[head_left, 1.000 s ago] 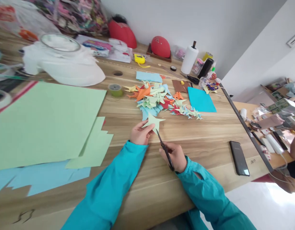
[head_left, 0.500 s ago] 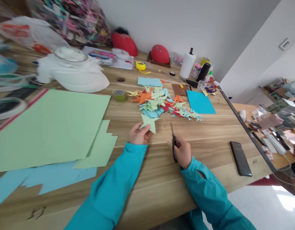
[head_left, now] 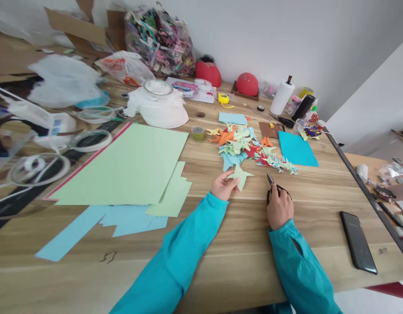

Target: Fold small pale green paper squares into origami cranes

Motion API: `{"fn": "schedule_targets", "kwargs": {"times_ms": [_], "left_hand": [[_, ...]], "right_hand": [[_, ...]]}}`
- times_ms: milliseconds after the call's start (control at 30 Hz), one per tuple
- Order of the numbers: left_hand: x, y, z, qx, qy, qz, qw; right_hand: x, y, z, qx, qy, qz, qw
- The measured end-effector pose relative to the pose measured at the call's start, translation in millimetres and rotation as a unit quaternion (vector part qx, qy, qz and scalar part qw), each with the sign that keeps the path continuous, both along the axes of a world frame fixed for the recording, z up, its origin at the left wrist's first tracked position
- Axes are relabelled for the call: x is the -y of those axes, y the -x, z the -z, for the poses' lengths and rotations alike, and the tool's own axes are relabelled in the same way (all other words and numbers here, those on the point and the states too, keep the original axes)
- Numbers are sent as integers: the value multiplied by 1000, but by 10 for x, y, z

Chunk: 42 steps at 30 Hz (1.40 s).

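My left hand [head_left: 223, 187] pinches a pale green paper star [head_left: 241, 175] low over the wooden table [head_left: 240, 244]. To its right, my right hand [head_left: 279, 209] is closed around black scissors [head_left: 271, 185], whose blades point away from me and stand apart from the star. Just beyond both hands lies a pile of cut paper stars [head_left: 243, 146] in green, orange, red and blue.
A large green sheet [head_left: 129, 165] and light blue offcuts [head_left: 122, 220] lie at left. A teal sheet [head_left: 297, 149] sits at right, a black phone [head_left: 357, 241] near the right edge. Tape rolls [head_left: 90, 140], a white bowl [head_left: 158, 104] and bags crowd the far left.
The scissors have come off the star and my right hand has pulled them to the right. The view has swung left, showing more of the cluttered left side.
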State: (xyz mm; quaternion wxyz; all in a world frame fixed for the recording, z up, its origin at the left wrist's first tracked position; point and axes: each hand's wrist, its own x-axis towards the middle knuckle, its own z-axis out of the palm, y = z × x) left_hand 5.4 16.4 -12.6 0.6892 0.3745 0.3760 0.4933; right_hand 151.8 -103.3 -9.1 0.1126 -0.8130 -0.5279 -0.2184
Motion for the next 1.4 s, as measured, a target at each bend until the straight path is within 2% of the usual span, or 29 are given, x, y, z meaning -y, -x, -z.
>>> {"fn": "schedule_targets", "kwargs": {"times_ms": [100, 167, 233, 333, 433, 633, 733, 800, 867, 900, 1000, 1067, 1133, 1233, 1400], "left_hand": [[53, -8, -50, -8, -13, 1, 1000], [85, -16, -78, -7, -8, 4, 1000], [106, -25, -94, -2, 0, 8, 1000], [123, -33, -101, -4, 5, 27, 1000], [142, -28, -116, -13, 0, 65, 998], [213, -11, -197, -11, -6, 147, 989], [215, -21, -200, -7, 0, 145, 989], [204, -31, -176, -6, -12, 73, 997], [209, -43, -145, -20, -40, -29, 999], [224, -51, -132, -32, -57, -51, 997], [307, -89, -112, -53, -85, 41, 994], [355, -118, -111, -13, -61, 84, 994], [364, -133, -109, 16, -36, 83, 996], [316, -118, -97, -22, -18, 66, 997], [272, -86, -77, -40, -30, 38, 998]], "right_hand": [[3, -9, -78, -6, -23, 29, 999], [1, 28, -148, -24, -55, 9, 998], [-7, 95, -194, -62, -63, -60, 994], [-22, 225, -184, -133, -73, -186, 971], [-36, 333, -128, -226, -76, -230, 944], [-40, 348, -135, -393, -131, -189, 890], [-41, 313, -146, -420, -164, -164, 877], [-45, 290, -137, -420, -193, -148, 874], [-50, 270, -127, -384, -224, -137, 885], [-51, 262, -124, -354, -235, -139, 894], [-42, 264, -121, -261, -237, -189, 916], [-25, 284, -122, -215, -209, -240, 923], [-6, 312, -124, -180, -176, -275, 928], [11, 352, -143, -174, -148, -291, 929], [-3, 383, -206, -279, -158, -255, 912]]}}
